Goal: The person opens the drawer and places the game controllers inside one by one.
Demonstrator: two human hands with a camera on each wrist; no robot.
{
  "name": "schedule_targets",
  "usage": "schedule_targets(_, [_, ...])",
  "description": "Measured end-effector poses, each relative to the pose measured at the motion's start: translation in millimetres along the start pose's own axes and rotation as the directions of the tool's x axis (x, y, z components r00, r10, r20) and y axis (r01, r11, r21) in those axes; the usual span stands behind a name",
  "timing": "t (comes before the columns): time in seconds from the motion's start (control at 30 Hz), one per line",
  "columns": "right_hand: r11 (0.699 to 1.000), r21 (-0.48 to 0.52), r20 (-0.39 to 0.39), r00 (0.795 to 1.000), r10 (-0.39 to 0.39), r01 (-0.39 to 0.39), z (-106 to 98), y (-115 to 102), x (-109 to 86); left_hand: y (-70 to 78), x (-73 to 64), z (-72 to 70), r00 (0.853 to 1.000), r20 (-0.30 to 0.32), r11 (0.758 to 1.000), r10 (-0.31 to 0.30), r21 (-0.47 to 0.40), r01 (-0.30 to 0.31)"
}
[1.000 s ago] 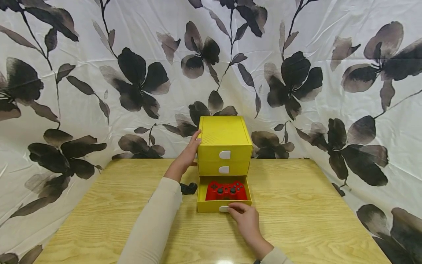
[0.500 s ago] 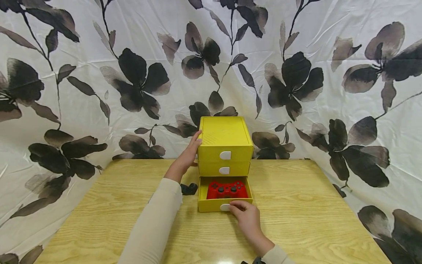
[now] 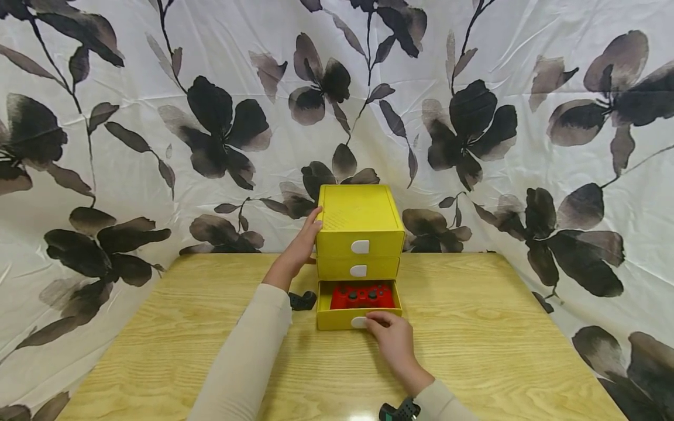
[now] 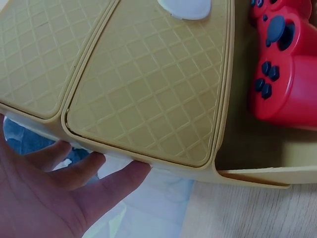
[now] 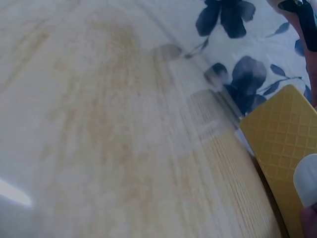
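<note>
A yellow drawer unit [image 3: 358, 207] stands on the wooden table, its upper two drawers closed. Its bottom drawer [image 3: 332, 319] is partly pulled out, and a red game controller [image 3: 362, 296] lies inside. My left hand [image 3: 298, 245] rests against the unit's left side; in the left wrist view its fingers [image 4: 119, 186] touch the edge of the casing. With thumb and fingers my right hand [image 3: 395, 339] pinches the white handle [image 3: 358, 323] on the bottom drawer's front. Only a fingertip [image 5: 309, 220] of it shows in the right wrist view, beside a white handle.
A floral cloth [image 3: 363, 105] hangs behind the wooden table [image 3: 463, 327] and along both sides. Small black objects show beside the left forearm [image 3: 302, 300] and at the right wrist [image 3: 399, 410]. The two upper drawers also carry white handles [image 3: 360, 247].
The bottom drawer has slid a little further into the unit, with my right hand moving forward along with it. Less of the red controller shows. My left hand stays in place.
</note>
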State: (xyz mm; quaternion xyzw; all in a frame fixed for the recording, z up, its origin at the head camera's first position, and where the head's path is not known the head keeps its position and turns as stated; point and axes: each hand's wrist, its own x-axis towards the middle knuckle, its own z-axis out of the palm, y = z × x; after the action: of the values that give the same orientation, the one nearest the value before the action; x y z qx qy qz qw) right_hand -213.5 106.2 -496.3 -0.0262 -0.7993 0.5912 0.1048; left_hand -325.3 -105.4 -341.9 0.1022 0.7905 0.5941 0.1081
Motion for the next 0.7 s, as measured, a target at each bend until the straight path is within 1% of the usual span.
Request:
schedule_targets(0.1, [1.0,0.0,-0.008,1.0,-0.005,0.005,2.1,-0.9,2.9,-2.4,3.2,0.6,1.0,-0.017,1.0,0.007,-0.004,-0.007])
schedule_targets(0.3, [1.0,0.007,-0.012,1.0,-0.009,0.009,6.3,-0.6,8.7,-18.4,16.6,0.4,0.998,-0.064,1.0,-0.007,-0.023,0.006])
schedule_targets(0.4, [1.0,-0.004,-0.022,1.0,-0.009,0.009,7.8,0.8,12.8,-23.5,19.5,1.1,0.996,-0.085,1.0,-0.002,-0.014,0.001])
schedule_targets(0.53, [0.999,-0.029,-0.038,0.999,-0.024,0.023,9.6,1.8,19.9,-25.4,21.2,1.9,0.995,-0.101,1.0,0.015,0.0,-0.016])
schedule_targets(0.7, [0.997,-0.055,-0.05,0.997,-0.05,0.047,11.6,1.8,29.0,-22.8,21.0,2.4,0.993,-0.114,0.999,0.035,0.016,-0.034])
